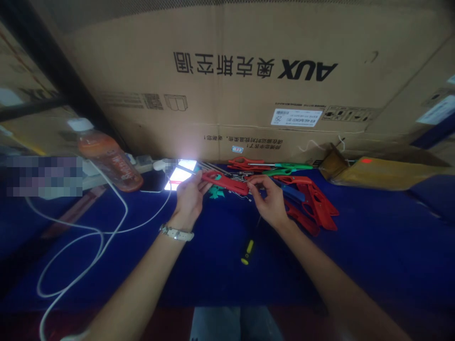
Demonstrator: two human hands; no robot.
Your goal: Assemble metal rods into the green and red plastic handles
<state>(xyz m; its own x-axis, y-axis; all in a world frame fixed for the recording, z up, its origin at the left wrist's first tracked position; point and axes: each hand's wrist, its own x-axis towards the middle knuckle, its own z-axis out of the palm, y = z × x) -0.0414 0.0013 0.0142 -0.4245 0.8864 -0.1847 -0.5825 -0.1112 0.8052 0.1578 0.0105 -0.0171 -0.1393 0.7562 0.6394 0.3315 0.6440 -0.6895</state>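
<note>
A red plastic lighter casing (227, 182) is held level between both hands, above the blue table. My left hand (190, 196) is closed around its left end, and a dark thin rod sticks out beyond those fingers. At the right end, my right hand (268, 196) has thumb and fingers pinched on the casing; whether a small part is also between them cannot be seen. Just behind lie small metal parts (245, 174) and a green plastic piece (216, 192). A yellow-and-black screwdriver (248, 252) rests below my right hand.
More red casings (314, 201), a blue one (293, 192) and a green one (289, 167) lie to the right. A lit phone (181, 174), a drink bottle (110, 154) and a looping white cable (101, 246) are left. A large carton (227, 94) stands behind; a yellow envelope (384, 174) lies right.
</note>
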